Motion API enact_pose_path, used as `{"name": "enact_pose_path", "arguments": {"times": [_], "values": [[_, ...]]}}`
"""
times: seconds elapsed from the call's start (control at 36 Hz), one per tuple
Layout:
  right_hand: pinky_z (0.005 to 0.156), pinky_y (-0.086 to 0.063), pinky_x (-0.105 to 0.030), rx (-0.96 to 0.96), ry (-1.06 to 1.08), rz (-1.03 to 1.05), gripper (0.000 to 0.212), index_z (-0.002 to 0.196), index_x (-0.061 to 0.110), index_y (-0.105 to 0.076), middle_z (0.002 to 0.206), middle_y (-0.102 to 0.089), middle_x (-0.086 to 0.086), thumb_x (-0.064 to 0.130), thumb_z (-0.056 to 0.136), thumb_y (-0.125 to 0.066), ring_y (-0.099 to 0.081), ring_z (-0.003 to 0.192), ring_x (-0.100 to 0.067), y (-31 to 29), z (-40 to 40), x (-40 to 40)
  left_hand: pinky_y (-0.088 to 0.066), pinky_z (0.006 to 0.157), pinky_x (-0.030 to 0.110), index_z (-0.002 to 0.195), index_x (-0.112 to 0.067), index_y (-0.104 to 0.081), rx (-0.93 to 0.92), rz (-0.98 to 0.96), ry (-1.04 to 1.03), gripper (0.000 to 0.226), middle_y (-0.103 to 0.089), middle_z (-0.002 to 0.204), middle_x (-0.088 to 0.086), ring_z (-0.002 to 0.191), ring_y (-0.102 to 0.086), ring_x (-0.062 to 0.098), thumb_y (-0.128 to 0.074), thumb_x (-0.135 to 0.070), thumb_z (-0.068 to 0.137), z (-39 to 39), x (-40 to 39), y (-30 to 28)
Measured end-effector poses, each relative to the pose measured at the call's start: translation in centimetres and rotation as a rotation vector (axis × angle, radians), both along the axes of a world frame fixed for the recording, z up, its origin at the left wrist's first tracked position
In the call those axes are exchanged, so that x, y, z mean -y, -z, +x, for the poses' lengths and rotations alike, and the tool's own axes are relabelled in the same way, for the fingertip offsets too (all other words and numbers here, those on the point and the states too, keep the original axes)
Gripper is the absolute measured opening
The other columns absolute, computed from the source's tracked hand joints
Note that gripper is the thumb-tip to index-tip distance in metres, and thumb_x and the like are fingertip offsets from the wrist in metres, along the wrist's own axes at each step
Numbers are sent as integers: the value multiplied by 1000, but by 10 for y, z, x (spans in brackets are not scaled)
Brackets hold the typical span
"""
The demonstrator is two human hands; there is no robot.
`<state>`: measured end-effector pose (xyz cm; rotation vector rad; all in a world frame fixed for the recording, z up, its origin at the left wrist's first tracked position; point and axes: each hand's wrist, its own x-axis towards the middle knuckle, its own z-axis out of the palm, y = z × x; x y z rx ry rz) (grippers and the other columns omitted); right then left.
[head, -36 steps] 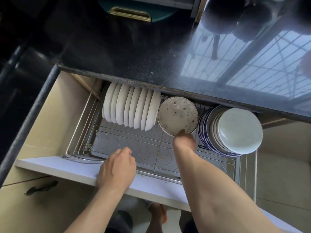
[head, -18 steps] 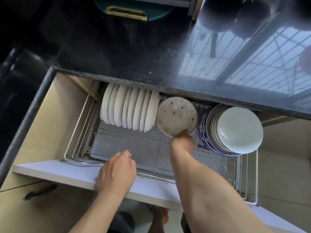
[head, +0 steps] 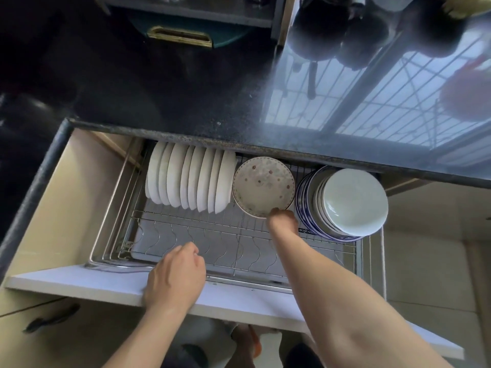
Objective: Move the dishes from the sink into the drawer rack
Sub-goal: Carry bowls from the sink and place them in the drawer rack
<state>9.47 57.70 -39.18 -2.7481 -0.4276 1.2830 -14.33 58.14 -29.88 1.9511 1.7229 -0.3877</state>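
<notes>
Head view: right hand (head: 283,217) pinches the lower rim of the round speckled ceramic plate (head: 263,185), upright at the wire drawer rack's (head: 239,243) back edge; left hand (head: 175,277) rests loosely curled on the white drawer front (head: 79,281), holding nothing. Risk: let go before it seats in a slot and it tips onto the eight standing white plates (head: 190,181) or slides flat. One speckled plate, one stack of blue-rimmed bowls (head: 342,203) at the back right corner, individual bowls uncountable.

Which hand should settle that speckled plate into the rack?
Right. The right hand already grips the speckled plate at its lower rim, between the white plates and stacked bowls. The left hand rests on the drawer front.
</notes>
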Motion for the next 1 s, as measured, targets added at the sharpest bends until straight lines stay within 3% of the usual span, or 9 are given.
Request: {"name": "enact_pose_path", "arguments": {"times": [0.11,0.17,0.22,0.28,0.42,0.5,0.64,0.86,1.0], "values": [[89,-50,-36,-40,59,43,41,125,1,-63,124,-65,-21,27,107,-37,-64,115,-35,7,7,0,-50,77,36,113,-29,-61,-6,10,17,28,-66,116,-5,89,-57,23,-35,-32,102,-3,-2,6],[70,-55,-37,-156,401,154,55,103,2,-67,90,-70,-17,49,105,-39,-70,82,-32,12,6,5,-50,76,36,109,-30,-61,-11,10,22,27,-65,113,-6,88,-57,24,-36,-33,101,-4,-2,8],[56,-51,-34,-349,705,266,43,92,4,-58,76,-63,-13,42,106,-43,-61,60,-26,12,4,22,-50,75,35,107,-29,-61,-10,12,28,26,-65,111,-5,87,-58,24,-36,-33,101,-5,-1,8],[56,-57,-37,-510,966,394,17,107,1,-53,97,-62,-17,14,106,-41,-63,68,-27,6,10,47,-52,76,36,106,-30,-60,-7,13,31,25,-65,109,-6,86,-58,24,-35,-34,101,-5,0,8],[100,-48,-54,-715,1541,828,46,135,-13,-45,136,-48,-30,-24,92,-30,-50,130,-48,0,34,81,-51,75,37,98,-32,-57,-16,8,29,23,-63,104,-7,84,-58,24,-34,-35,100,-7,1,8],[100,-48,-55,-638,1566,848,43,125,-8,-51,131,-50,-32,-24,91,-31,-49,131,-47,-1,31,76,-52,75,37,93,-30,-56,-19,21,13,23,-63,98,-6,82,-58,24,-34,-35,99,-8,1,8],[107,-44,-55,-656,1511,905,32,100,-6,-55,100,-57,-22,-24,92,-29,-61,98,-42,5,34,79,-51,72,36,85,-26,-54,-55,-2,13,24,-64,90,-4,78,-58,23,-35,-34,99,-8,2,9],[76,-57,-46,-607,1401,909,39,105,-6,-59,94,-66,-22,-24,85,-30,-67,90,-37,3,62,81,-51,74,36,82,-25,-52,-70,4,10,25,-61,89,-4,78,-58,26,-36,-35,98,-7,3,5],[86,-55,-45,-579,1342,895,47,108,0,-62,103,-68,-20,-23,73,-41,-73,84,-31,-3,74,82,-45,69,33,85,-26,-55,-77,-5,17,24,-57,86,-5,76,-56,23,-38,-34,99,-3,4,-1]]}}
